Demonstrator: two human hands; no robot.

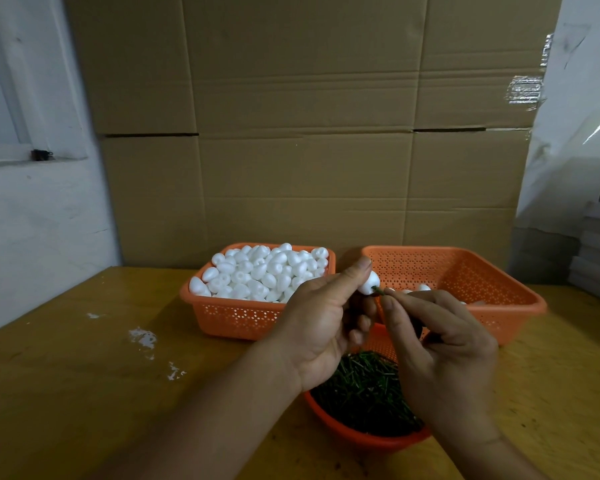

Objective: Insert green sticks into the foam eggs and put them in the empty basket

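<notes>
Foam egg [369, 283] sits at the left hand's [321, 327] fingertips, pinched between thumb and fingers, held up in front of the two back baskets. Green stick [378, 290] runs from the egg's lower right end down-right into the right hand [440, 344], which pinches it at the fingertips. So the stick's long axis points up-left into the egg; judged mid-insertion, depth not readable. The push goes along that line, right hand driving, left hand bracing. Both hands touch the work; neither is free.

Counts:
- Three orange baskets.
- Left basket [236, 315] heaped with bare eggs, too many to count.
- Right basket [465, 268] holds a few finished eggs, mostly hidden behind the hands.
- Near basket [361, 439] full of loose green sticks, directly under the hands.

All on the tabletop [84, 375], with white foam crumbs [142, 337] on its left part. Cardboard boxes [302, 133] behind.
</notes>
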